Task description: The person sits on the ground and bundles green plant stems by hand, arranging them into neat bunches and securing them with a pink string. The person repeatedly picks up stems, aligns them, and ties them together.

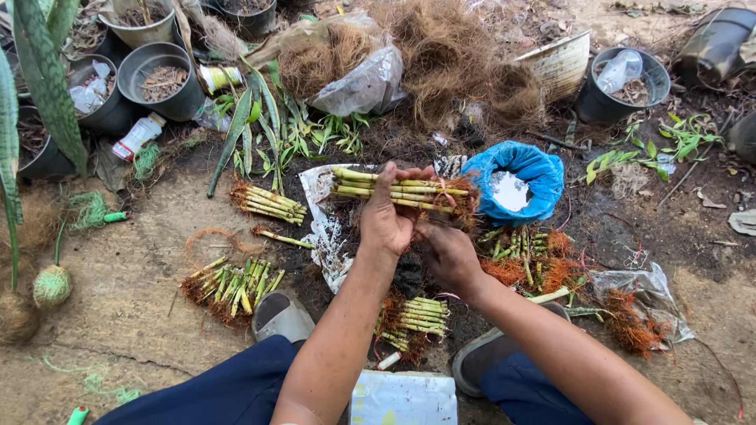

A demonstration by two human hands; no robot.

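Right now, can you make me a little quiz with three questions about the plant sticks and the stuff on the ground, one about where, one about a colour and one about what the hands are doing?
1. Where does the blue bag lie?
A. Just right of the held bundle
B. Inside a black pot
C. On the person's shoe

2. What colour are the roots on the loose stalks under the blue bag?
A. White
B. Orange
C. Purple

3. How is the bundle of green stalks held?
A. Lying flat on the ground, untouched
B. Lifted sideways, left hand gripping it, right hand at its root end
C. Standing in a pot

Answers: 1 A, the bag sits beside the bundle's root end. 2 B, the root tufts look orange. 3 B, both hands are on the bundle, which lies crosswise above the ground.
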